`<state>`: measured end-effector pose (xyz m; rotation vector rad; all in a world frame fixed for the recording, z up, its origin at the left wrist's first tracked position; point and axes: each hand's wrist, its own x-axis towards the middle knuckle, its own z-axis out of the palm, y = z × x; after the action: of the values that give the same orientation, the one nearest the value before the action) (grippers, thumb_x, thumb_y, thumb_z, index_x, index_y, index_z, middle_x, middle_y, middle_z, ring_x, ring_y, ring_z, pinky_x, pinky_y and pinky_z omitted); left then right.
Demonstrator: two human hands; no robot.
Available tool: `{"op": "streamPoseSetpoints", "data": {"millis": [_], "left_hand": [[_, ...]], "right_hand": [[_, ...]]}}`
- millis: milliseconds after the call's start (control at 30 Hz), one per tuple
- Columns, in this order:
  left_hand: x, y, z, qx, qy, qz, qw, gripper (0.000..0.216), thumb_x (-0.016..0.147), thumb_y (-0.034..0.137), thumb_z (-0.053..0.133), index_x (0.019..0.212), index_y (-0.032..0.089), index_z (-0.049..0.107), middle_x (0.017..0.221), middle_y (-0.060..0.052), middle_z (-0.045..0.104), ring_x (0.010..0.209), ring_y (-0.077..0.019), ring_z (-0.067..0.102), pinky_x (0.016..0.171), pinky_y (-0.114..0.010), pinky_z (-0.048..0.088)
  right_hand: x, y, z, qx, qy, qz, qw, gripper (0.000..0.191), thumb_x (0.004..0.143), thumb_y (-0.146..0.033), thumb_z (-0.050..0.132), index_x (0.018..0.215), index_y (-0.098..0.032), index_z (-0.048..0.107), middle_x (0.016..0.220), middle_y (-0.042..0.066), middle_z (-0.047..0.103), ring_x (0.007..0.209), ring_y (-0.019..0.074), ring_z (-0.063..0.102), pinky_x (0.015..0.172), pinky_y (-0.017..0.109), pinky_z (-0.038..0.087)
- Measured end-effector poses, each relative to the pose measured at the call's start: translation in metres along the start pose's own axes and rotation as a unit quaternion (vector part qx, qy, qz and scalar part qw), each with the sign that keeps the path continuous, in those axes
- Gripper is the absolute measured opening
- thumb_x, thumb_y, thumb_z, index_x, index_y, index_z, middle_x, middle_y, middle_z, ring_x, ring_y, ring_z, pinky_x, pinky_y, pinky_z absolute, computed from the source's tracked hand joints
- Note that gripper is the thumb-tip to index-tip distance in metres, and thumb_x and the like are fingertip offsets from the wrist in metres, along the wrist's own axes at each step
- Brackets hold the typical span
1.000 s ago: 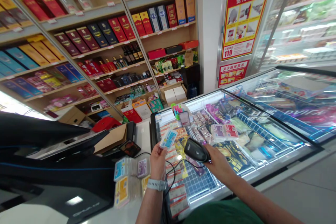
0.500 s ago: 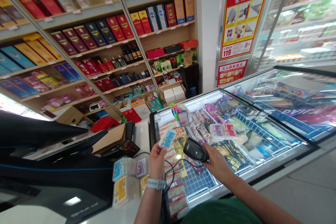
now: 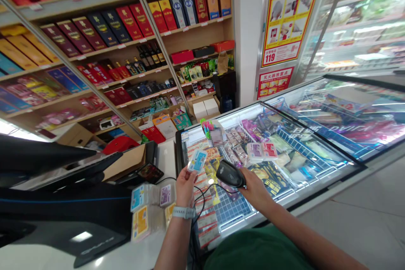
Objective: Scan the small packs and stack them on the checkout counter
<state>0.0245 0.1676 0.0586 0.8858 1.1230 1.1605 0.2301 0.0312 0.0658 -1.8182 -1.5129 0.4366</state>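
Between the thumb and fingers of my left hand (image 3: pixel 185 181) is a small clear plastic box with a blue label (image 3: pixel 197 160), tilted over the left end of the glass-topped freezer. My right hand (image 3: pixel 253 185) is wrapped round the handle of a black barcode scanner (image 3: pixel 230 174), whose head points left toward the box. A black cable (image 3: pixel 198 215) runs near my left wrist. Two similar boxes, a purple-labelled one (image 3: pixel 255 152) and a red-labelled one (image 3: pixel 269 150), lie side by side on the freezer glass. More boxes with yellow (image 3: pixel 140 222), blue (image 3: pixel 138 198) and purple labels stand on the counter at left.
A black monitor or till (image 3: pixel 63 215) fills the lower left. The freezer (image 3: pixel 316 187) stretches right, with packaged goods under its glass. A clear item with a colourful top (image 3: pixel 207 128) stands on its far edge. Shelves of boxed goods (image 3: pixel 126 23) line the back.
The view has shifted a little, so most things sit slightly further left in the picture. Both hands keep the same holds, with the scanner still pointed toward the blue-labelled box.
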Motion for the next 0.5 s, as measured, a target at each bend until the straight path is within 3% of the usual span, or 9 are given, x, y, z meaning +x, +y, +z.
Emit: {"op": "streamPoseSetpoints", "data": {"millis": [233,367,500], "left_hand": [[0.004,-0.019,0.007,0.01,0.01,-0.068,0.998,0.037,0.056,0.024,0.079,0.089,0.016,0.064,0.082,-0.002,0.07,0.069,-0.0102,0.062,0.063,-0.021,0.042],[0.001,-0.036,0.027,-0.019,-0.018,-0.119,0.993,0.038,0.058,0.017,0.078,0.091,0.017,0.061,0.082,-0.003,0.07,0.071,-0.0117,0.064,0.066,-0.023,0.046],[-0.002,-0.057,0.055,-0.036,-0.067,-0.15,0.986,0.04,0.058,0.011,0.077,0.094,0.017,0.06,0.079,-0.003,0.07,0.066,-0.0126,0.064,0.067,-0.026,0.05]], "right_hand": [[-0.007,0.007,0.001,0.058,0.045,0.021,0.997,0.031,0.07,-0.008,0.055,0.1,-0.018,0.058,0.096,0.007,0.066,0.091,0.0229,0.061,0.081,0.034,0.046],[-0.012,0.014,-0.002,0.114,0.081,0.059,0.988,0.027,0.072,-0.012,0.056,0.098,-0.018,0.06,0.091,0.006,0.068,0.086,0.0223,0.064,0.076,0.032,0.049],[-0.021,0.018,-0.008,0.15,0.111,0.071,0.98,0.036,0.072,-0.014,0.058,0.108,-0.019,0.06,0.1,0.006,0.07,0.093,0.023,0.065,0.082,0.034,0.05]]}}
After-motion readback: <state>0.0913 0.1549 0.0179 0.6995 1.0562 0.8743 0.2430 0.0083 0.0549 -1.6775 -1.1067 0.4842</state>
